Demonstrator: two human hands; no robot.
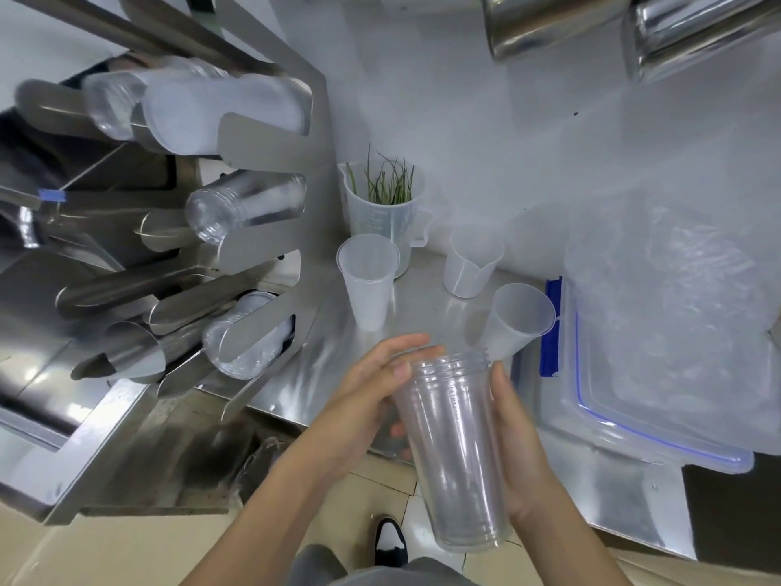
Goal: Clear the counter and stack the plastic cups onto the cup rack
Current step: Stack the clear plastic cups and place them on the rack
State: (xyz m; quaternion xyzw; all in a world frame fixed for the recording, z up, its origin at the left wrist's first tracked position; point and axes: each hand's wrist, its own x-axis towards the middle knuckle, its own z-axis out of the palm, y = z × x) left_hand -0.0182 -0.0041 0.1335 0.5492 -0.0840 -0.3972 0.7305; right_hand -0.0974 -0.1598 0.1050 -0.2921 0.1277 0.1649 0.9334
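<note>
Steel counter runs under everything. Cup rack stands at its left end, clear cups lying in several slots. Lidded box sits at right end, blue clip on side. Jug with green stalks against back wall. Stack of clear cups over front edge, base away from me, clamped between my left hand and right hand. Three frosted cups stand loose mid-counter, one beside box tilted.

White wall above steel counter; beige tiled floor.
</note>
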